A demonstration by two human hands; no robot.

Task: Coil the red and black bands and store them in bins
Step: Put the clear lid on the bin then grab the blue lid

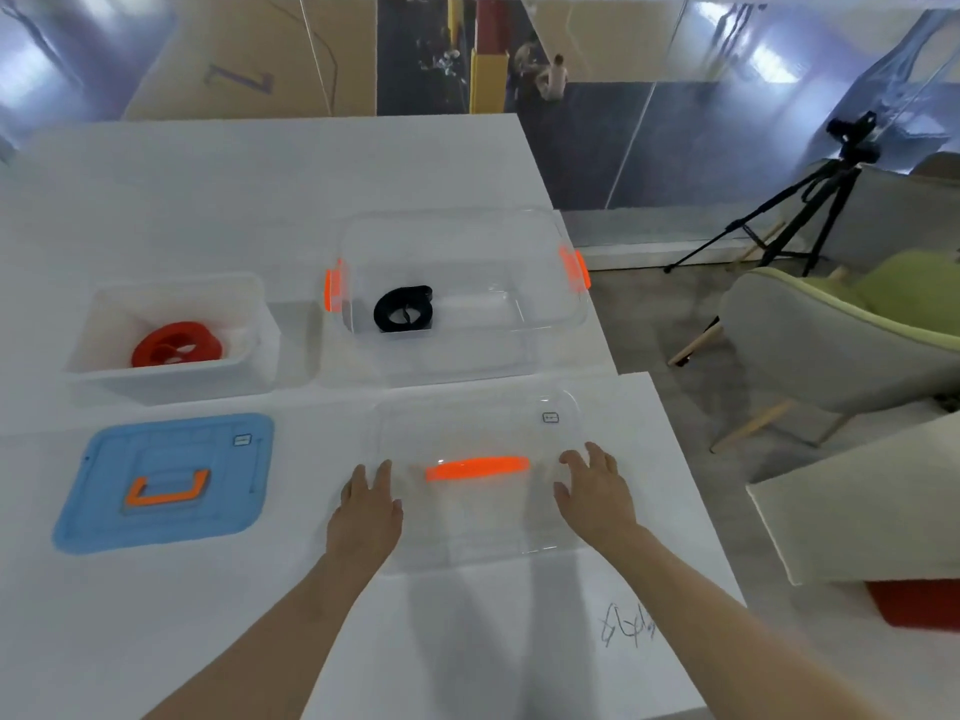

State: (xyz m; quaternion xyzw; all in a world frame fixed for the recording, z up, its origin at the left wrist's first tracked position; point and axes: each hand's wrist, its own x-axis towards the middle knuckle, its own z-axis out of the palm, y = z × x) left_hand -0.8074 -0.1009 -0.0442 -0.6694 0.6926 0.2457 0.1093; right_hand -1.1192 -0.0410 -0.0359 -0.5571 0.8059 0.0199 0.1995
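**White tables, glass wall, tripod at your right**

You stand at a white table (260, 174) whose two tops meet edge to edge, with a pen scribble (626, 626) near your side. Beyond its far edge runs a glass partition (727, 148) that throws back pale blue patches of light. Through it you see a tan surface marked with a purple 7 and a red and yellow pillar (488, 70). To your right the grey floor (654, 314) carries a black tripod (795, 220) with a camera on top and a grey and green chair (831, 345) on wooden legs. A second white table (857, 511) stands there with something red (914, 602) beneath it.
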